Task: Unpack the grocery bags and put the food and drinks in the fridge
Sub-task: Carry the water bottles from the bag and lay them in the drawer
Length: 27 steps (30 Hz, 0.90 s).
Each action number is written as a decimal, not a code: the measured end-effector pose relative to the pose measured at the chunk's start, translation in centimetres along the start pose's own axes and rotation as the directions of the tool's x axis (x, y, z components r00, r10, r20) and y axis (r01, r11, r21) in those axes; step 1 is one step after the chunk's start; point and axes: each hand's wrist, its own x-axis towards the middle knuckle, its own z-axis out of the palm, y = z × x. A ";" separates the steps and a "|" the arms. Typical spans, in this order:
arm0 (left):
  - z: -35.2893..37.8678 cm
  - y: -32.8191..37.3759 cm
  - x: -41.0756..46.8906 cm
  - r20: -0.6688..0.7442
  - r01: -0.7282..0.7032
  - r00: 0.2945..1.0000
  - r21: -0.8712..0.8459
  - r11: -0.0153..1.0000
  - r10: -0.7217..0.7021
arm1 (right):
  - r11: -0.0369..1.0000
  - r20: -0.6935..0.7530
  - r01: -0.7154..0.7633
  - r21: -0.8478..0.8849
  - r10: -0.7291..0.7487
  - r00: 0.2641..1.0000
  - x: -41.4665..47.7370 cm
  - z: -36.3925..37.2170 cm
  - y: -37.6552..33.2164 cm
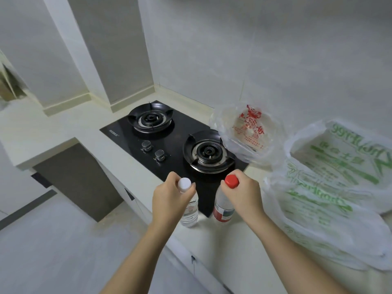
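My left hand grips the neck of a clear water bottle with a white cap. My right hand grips the neck of a water bottle with a red cap and red label. Both bottles stand upright at the front edge of the counter, by the near corner of the black gas hob. A white grocery bag with green print lies on the counter to the right. A clear bag with red print stands behind it by the wall.
The hob has two burners and two knobs. The pale counter runs left to a corner with wall columns. Below the counter are cabinet fronts and a light floor. No fridge is in view.
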 end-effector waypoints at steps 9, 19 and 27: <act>1.7 -0.6 -0.6 -0.056 0.033 0.998 -0.062 0.998 -0.037 | 0.998 -0.092 0.006 -0.058 -0.011 0.996 -0.7 1.2 1.1; 3.6 -2.6 -0.8 -0.132 -0.055 0.991 -0.254 0.966 0.022 | 0.989 -0.213 0.058 0.139 -0.027 0.977 -0.9 3.3 3.0; 4.5 -4.0 -1.9 0.138 0.152 0.985 -0.434 0.888 -0.101 | 0.873 0.125 -0.171 0.457 0.127 0.984 -1.9 4.4 4.4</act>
